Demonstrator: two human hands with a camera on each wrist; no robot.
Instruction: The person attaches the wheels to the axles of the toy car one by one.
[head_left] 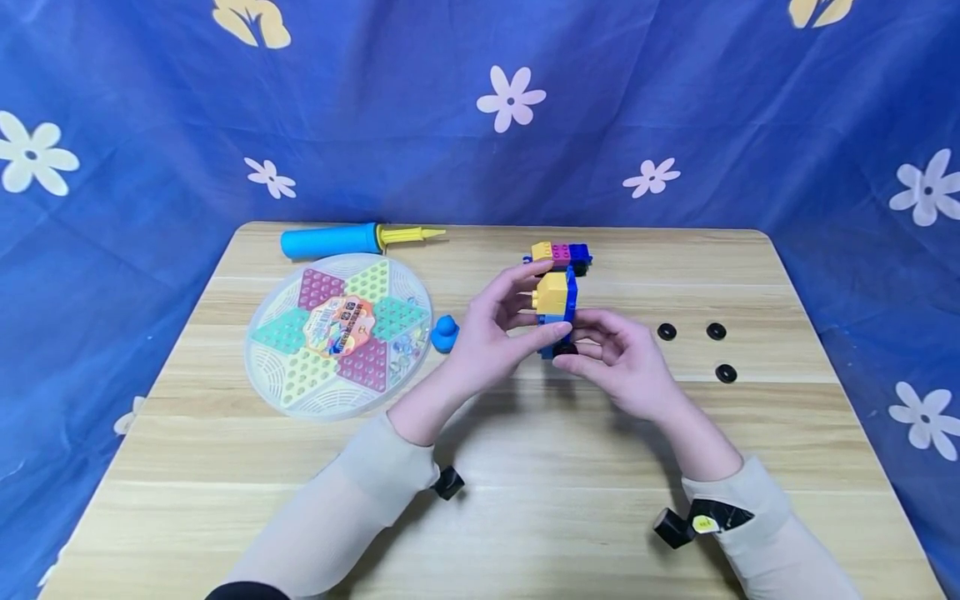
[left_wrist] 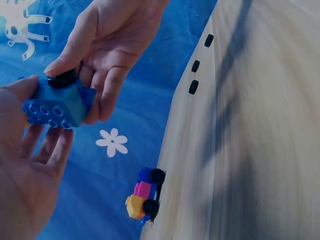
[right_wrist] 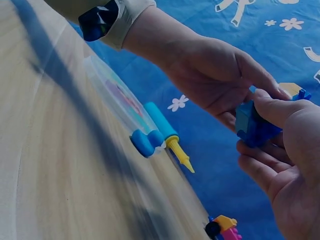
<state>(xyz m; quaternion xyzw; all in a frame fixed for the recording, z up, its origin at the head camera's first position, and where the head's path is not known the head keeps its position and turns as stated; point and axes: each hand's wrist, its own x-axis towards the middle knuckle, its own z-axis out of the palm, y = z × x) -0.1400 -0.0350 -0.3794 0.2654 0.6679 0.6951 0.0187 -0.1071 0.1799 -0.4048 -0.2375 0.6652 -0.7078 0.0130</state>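
Above the table, my left hand (head_left: pixel 487 333) grips a toy block car (head_left: pixel 553 293) with a yellow block on top, light blue blocks and a dark blue base. My right hand (head_left: pixel 630 367) pinches a black wheel (left_wrist: pixel 62 79) at the car's side, its thumb on the wheel's face. Whether the wheel is fixed on the car cannot be told. In the left wrist view, light blue studs face the camera. A second block car (head_left: pixel 561 252), yellow, pink and blue with black wheels, stands behind the hands.
Three loose black wheels (head_left: pixel 716 332) lie on the table (head_left: pixel 480 533) to the right. Left of the hands are a blue rubber duck (head_left: pixel 445 333), a round Chinese checkers board (head_left: pixel 273 379) and a blue and yellow hand pump (head_left: pixel 330 242). Behind the table hangs a blue flowered cloth (head_left: pixel 420 158).
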